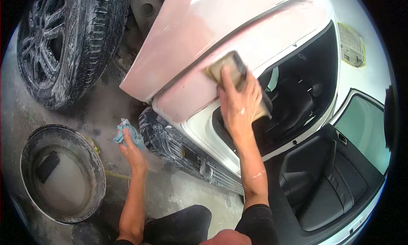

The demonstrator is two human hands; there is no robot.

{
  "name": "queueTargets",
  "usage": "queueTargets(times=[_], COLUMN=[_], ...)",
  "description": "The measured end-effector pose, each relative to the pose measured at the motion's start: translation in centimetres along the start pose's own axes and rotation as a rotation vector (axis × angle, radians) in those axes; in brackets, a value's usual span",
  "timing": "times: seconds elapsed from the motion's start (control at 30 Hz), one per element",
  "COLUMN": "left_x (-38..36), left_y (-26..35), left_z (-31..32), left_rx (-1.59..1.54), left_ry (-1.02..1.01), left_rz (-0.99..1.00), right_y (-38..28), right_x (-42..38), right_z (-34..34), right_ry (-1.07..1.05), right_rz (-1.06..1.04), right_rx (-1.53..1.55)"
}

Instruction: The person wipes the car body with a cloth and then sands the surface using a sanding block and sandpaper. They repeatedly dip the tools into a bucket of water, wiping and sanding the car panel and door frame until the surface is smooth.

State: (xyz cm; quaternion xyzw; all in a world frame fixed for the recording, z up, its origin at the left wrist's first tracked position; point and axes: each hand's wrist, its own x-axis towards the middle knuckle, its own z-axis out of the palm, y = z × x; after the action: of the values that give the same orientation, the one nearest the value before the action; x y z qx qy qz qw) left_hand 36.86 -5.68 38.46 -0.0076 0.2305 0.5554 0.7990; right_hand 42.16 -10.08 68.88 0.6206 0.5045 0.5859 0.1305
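Observation:
My right hand [240, 102] is wrapped round a worn tan and dark sanding block [227, 66], which lies against the pinkish-white car panel [187, 96] beside the open door frame. The far end of what I hold shows below my fingers, slightly blurred. Lower left, my left hand [134, 153] grips a crumpled light-blue cloth [128, 133], held above the floor near the dark bumper part. Part of the cloth is hidden by my fingers.
A round tub [102, 183] of cloudy water with a dark block [48, 167] inside stands lower left. A dusty wheel [72, 45] is upper left. The open car door [314, 185] is right, and newspaper [352, 45] is taped on at upper right.

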Motion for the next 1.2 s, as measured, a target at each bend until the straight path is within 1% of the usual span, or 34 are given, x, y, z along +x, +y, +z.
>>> queueTargets(times=[0.03, 0.07, 0.1, 0.17, 0.2, 0.23, 0.3, 0.37, 0.4, 0.43, 0.5, 0.53, 0.57, 0.63, 0.7, 0.77, 0.83, 0.9, 0.93, 0.97, 1.03, 1.1, 1.17, 1.2], left_x=[-0.1, -0.2, -0.1, 0.2, 0.4, 0.5, 0.2, 0.3, 0.1, 0.0, 0.2, 0.4, 0.2, 0.1, 0.2, -0.1, 0.5, 1.3, 1.3, 1.1, 0.6, 0.2, -0.2, -0.2], left_y=[-0.3, -0.5, -0.5, -0.7, -0.6, -0.2, -0.2, -0.6, -0.6, -0.5, 0.0, 0.2, 0.3, 0.3, 0.3, 0.5, 0.8, -0.2, 0.1, 0.3, 0.2, 0.3, 0.2, 0.4], left_z=[-0.1, -0.5, -0.7, -1.1, -1.1, -0.7, -0.3, -0.8, -1.4, -1.7, -1.6, -1.1, -0.7, -0.4, -0.8, -1.4, -1.6, -2.0, -1.7, -1.3, -1.0, -1.1, -1.0, -0.8], left_rx=[0.015, 0.035, 0.054, 0.032, 0.015, 0.006, 0.003, -0.087, -0.117, -0.083, -0.027, -0.039, -0.056, -0.06, -0.012, 0.015, 0.027, 0.022, 0.011, -0.004, -0.007, 0.014, 0.016, 0.011], left_ry=[-0.018, -0.035, -0.057, -0.082, -0.098, -0.104, -0.102, -0.138, -0.158, -0.168, -0.221, -0.216, -0.207, -0.199, -0.199, -0.23, -0.232, -0.204, -0.217, -0.226, -0.241, -0.264, -0.195, -0.167], left_rz=[0.008, 0.013, 0.025, -0.032, -0.059, -0.052, -0.052, -0.113, -0.148, -0.157, -0.166, -0.155, -0.146, -0.136, -0.131, -0.134, -0.115, -0.102, -0.101, -0.101, -0.089, -0.058, -0.055, -0.053], right_y=[0.4, 0.6, 0.9, 0.6, 0.4, -0.1, 0.8, 2.6, 3.3, 3.4, 2.6, 2.3, 1.8, 2.6, 4.8, 6.5, 6.7, 5.9, 5.3, 5.2, 6.1, 7.6, 7.4, 7.0], right_x=[1.3, 3.2, 4.2, 3.2, 1.3, -0.2, -0.2, 3.7, 5.5, 6.5, 4.6, 2.0, -0.7, -1.4, 2.4, 6.8, 6.6, 1.4, -0.9, -1.1, 1.9, 6.5, 7.9, 6.5], right_z=[0.0, -0.1, -0.2, 0.0, 0.4, 0.0, -0.5, 0.4, 0.4, 0.2, 0.3, 1.5, 1.3, 0.5, 0.7, -0.9, -1.0, 1.4, 1.6, 1.0, 0.7, -0.2, -0.9, -0.3], right_ry=[0.031, 0.102, 0.167, 0.115, 0.05, -0.023, -0.035, 0.106, 0.205, 0.249, 0.169, 0.196, 0.119, 0.08, 0.177, 0.26, 0.248, 0.247, 0.174, 0.135, 0.205, 0.314, 0.352, 0.293], right_rz=[-0.002, 0.044, 0.032, 0.085, 0.087, 0.06, -0.002, 0.027, 0.062, 0.07, 0.167, 0.123, 0.104, 0.097, 0.092, 0.179, 0.207, 0.122, 0.097, 0.125, 0.085, 0.112, 0.151, 0.17], right_rx=[-0.026, -0.013, -0.026, -0.012, 0.011, 0.048, 0.089, -0.048, -0.016, -0.048, -0.008, -0.001, 0.058, 0.116, -0.023, 0.051, 0.07, 0.052, 0.137, 0.104, -0.025, 0.035, 0.052, 0.034])
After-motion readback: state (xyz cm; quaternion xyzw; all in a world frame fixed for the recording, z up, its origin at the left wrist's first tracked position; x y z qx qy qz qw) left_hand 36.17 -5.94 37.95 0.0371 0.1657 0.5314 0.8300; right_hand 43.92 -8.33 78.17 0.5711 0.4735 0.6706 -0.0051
